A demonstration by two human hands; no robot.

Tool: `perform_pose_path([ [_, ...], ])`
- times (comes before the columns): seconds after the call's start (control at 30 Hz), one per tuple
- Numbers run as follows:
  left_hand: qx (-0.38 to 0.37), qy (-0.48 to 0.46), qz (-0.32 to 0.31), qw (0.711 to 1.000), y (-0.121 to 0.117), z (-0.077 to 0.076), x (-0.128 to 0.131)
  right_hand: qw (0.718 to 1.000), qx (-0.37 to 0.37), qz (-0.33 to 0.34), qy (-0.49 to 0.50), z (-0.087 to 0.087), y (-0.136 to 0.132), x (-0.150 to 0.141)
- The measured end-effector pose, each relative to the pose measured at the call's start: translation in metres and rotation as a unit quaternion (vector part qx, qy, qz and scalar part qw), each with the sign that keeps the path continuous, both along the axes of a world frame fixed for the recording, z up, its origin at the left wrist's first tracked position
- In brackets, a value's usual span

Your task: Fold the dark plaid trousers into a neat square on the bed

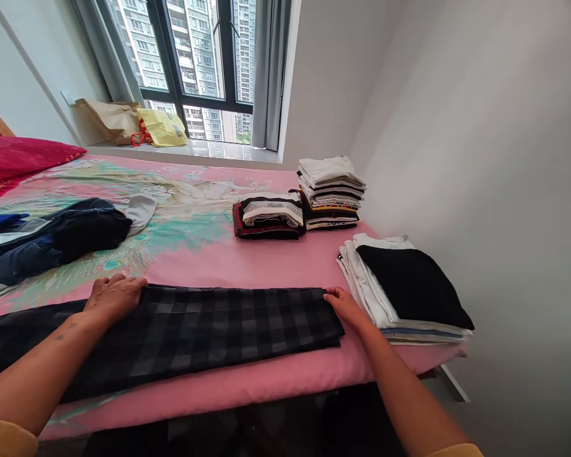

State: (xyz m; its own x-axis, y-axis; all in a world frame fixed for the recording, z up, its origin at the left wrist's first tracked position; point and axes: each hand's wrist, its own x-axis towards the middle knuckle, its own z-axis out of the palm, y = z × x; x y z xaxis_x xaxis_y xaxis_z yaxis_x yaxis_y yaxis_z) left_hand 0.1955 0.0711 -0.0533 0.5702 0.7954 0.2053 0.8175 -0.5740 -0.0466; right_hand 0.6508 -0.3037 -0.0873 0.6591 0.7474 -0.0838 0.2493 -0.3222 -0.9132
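Note:
A dark grey-and-black checked garment (209, 330) lies folded lengthwise across the near edge of the pink bed sheet (266, 260). My left hand (114, 295) rests palm down on its far edge, fingers curled over the fabric. At the garment's right end, my right hand (345, 306) touches the corner with fingers stretched out. Just right of that hand sits a stack of folded clothes topped by a black piece (412, 282).
Two more folded stacks stand further back: a low striped one (269, 216) and a taller one (330, 190). A heap of unfolded dark and blue clothes (52, 241) lies at left. A red pillow (14, 158), paper bags (137, 124) on the window sill, and a wall at right.

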Motion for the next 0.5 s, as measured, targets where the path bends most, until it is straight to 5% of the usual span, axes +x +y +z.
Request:
perform_pose_path([
  [0.1,0.022,0.080,0.010,0.996,-0.005,0.001,0.001,1.000,0.008,-0.015,-0.007,0.001,-0.006,-0.003],
  [0.2,0.080,0.018,-0.001,0.997,-0.028,0.003,0.006,0.999,0.032,-0.035,-0.021,-0.003,-0.014,-0.012],
  [0.33,0.070,-0.077,-0.101,0.989,-0.085,-0.003,0.009,0.997,0.065,-0.032,-0.040,-0.006,-0.030,-0.023],
  [0.5,-0.017,-0.074,-0.123,0.989,-0.141,-0.016,0.005,0.989,0.074,-0.042,-0.121,0.028,-0.036,-0.044],
])
